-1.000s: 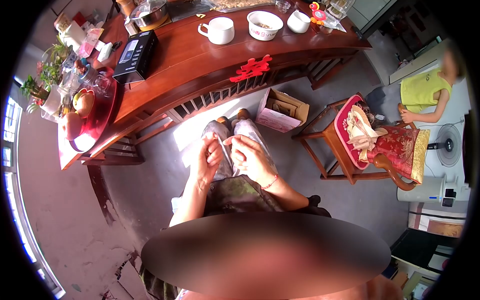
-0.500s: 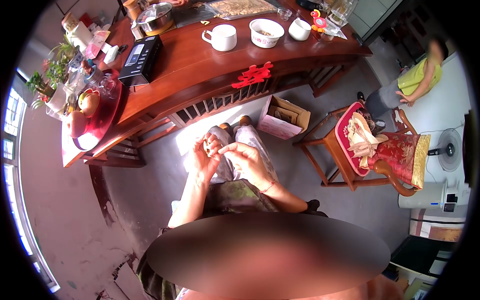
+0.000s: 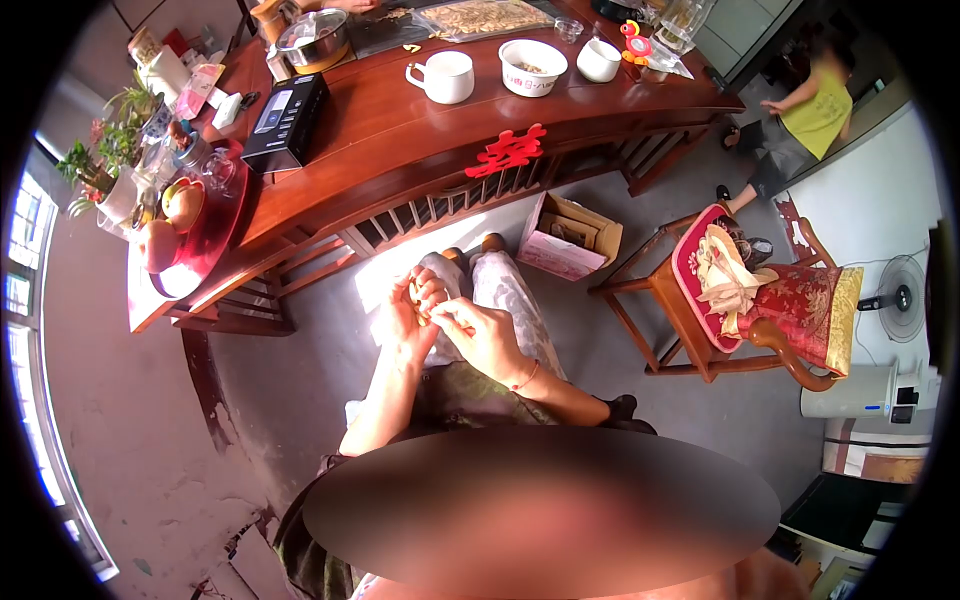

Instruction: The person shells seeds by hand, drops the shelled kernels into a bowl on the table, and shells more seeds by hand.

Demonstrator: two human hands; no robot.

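Note:
In the head view my left hand is raised over my lap, its fingers curled around a small tan piece whose kind I cannot make out. My right hand is beside it, thumb and forefinger pinched together close to the left fingertips. What the right fingers hold, if anything, is too small to name. Beyond both hands, on the wooden table, are a white mug, a white bowl with small pieces inside, and a white cup.
A bag of tan pieces lies at the table's far side, near a metal pot. Left are a black box and a red tray. A cardboard box and a chair stand right. A person is near the doorway.
My right hand has moved slightly left and down, closer to the left fingers. The left hand stays nearly in place. The person at right has moved toward the doorway.

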